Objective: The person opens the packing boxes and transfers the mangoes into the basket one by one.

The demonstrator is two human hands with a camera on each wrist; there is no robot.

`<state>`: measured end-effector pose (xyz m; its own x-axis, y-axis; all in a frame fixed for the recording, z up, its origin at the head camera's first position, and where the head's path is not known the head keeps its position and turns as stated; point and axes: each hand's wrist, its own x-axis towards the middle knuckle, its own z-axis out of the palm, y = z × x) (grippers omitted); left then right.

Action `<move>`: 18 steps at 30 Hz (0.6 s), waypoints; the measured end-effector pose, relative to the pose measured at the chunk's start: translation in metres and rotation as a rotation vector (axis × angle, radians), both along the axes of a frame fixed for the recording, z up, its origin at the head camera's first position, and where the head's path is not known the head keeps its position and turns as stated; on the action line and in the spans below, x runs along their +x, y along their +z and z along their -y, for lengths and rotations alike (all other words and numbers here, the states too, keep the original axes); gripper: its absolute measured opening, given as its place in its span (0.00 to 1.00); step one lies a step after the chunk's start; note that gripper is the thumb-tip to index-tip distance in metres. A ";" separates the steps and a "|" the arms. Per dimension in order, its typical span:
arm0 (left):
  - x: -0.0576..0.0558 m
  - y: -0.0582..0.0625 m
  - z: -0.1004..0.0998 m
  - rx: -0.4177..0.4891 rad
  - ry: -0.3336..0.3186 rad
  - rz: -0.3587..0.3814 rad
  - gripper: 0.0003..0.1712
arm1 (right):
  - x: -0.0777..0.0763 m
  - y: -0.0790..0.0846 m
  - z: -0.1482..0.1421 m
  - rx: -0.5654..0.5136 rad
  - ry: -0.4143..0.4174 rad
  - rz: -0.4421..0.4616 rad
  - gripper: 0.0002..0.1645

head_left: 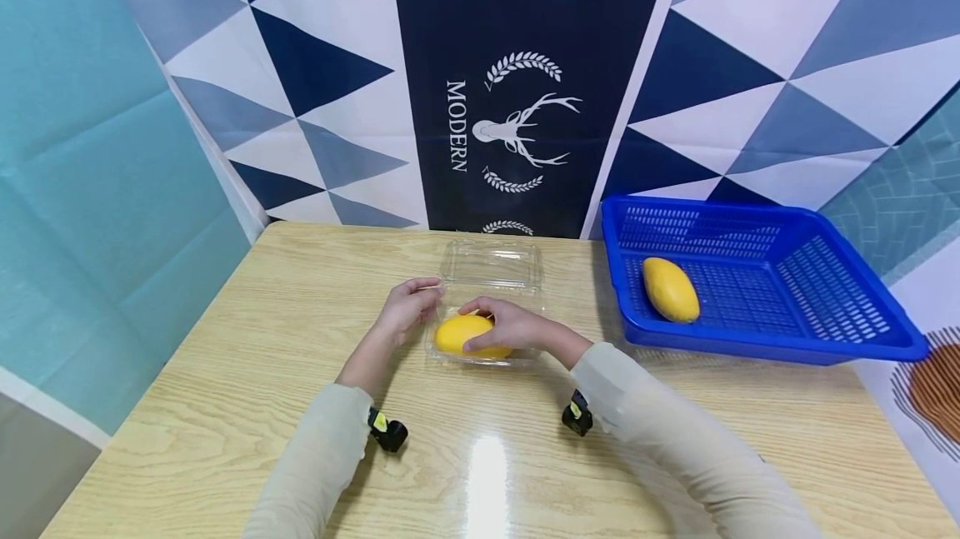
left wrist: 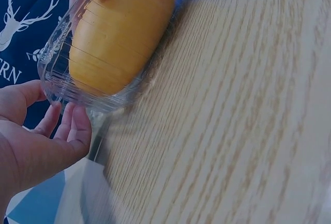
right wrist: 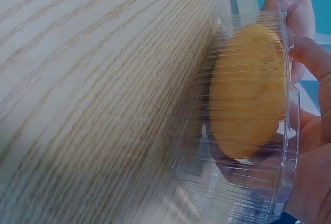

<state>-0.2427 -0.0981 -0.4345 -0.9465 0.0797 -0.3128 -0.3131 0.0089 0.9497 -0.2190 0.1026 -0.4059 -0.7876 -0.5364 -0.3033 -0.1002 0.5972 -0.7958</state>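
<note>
A clear plastic clamshell box (head_left: 487, 361) sits on the table with its lid (head_left: 491, 262) folded open toward the wall. Inside its base lies a yellow mango (head_left: 456, 335), lengthwise from left to right. From above, my right hand (head_left: 513, 326) grips the mango, thumb on the near side and fingers on the far side. My left hand (head_left: 407, 307) is at the box's left end; in the left wrist view its thumb and fingertips pinch the rim. Through the ribbed wall (right wrist: 248, 182), the right wrist view shows the mango (right wrist: 248, 94) within the base.
At the right of the table stands a blue perforated basket (head_left: 750, 346) with another mango (head_left: 671, 290) in its left part. The wood-grain table (head_left: 285, 314) meets a patterned cloth wall (head_left: 337, 89) at the back. A black wrist camera (head_left: 387, 432) is strapped to the left sleeve.
</note>
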 end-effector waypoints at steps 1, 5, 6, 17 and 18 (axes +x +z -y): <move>0.000 0.000 0.000 0.002 0.001 0.001 0.23 | 0.000 0.000 0.000 0.003 0.001 -0.001 0.36; -0.001 -0.001 0.000 0.003 0.001 -0.001 0.23 | 0.001 0.000 0.000 0.004 0.001 0.007 0.37; -0.001 -0.001 0.000 0.002 0.000 -0.002 0.23 | 0.001 0.000 0.001 0.002 0.001 0.009 0.37; 0.001 0.000 0.000 0.000 -0.002 -0.006 0.23 | 0.001 -0.003 0.002 -0.008 -0.001 0.006 0.37; 0.002 0.001 0.000 0.000 -0.002 -0.006 0.23 | 0.001 -0.003 0.002 -0.008 -0.002 0.004 0.37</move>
<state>-0.2411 -0.0980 -0.4339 -0.9481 0.0812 -0.3074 -0.3076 0.0097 0.9515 -0.2179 0.1005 -0.4088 -0.7874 -0.5372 -0.3023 -0.0960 0.5913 -0.8007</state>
